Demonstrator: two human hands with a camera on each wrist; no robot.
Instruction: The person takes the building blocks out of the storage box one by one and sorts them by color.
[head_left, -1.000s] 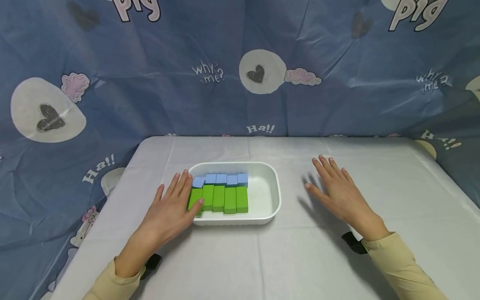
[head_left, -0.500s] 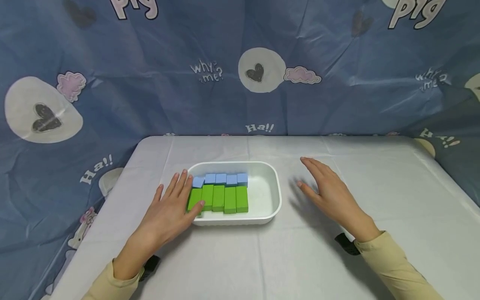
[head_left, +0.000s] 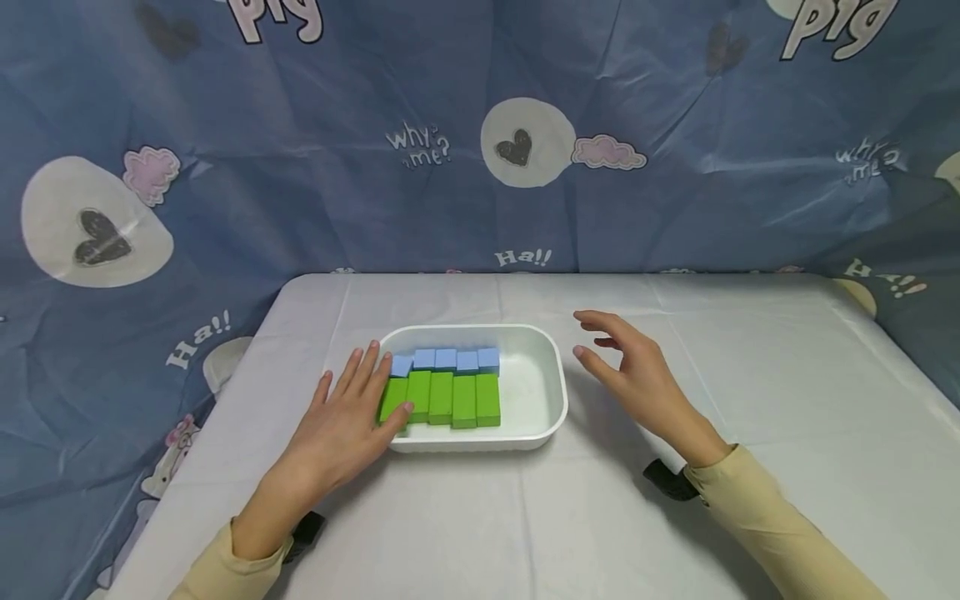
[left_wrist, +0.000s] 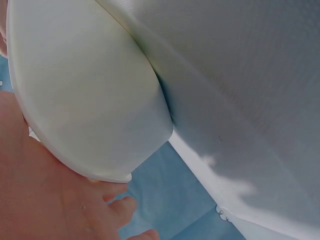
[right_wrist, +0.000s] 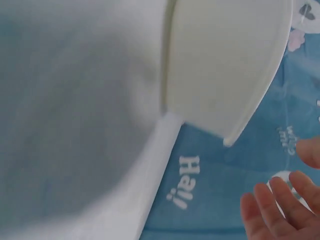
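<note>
Head view: white tray sits mid-worktop, nearer the far edge, holding green blocks and blue blocks. Left hand lies flat against the tray's left rim, fingers straight, gripping nothing. Right hand hovers just right of tray, fingers loosely spread, empty.

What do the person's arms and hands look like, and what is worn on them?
Both hands, the left hand and the right hand, are bare, without gloves or rings. Each arm wears a long pale yellow sleeve reaching the wrist. A small black device sits under each wrist.
</note>
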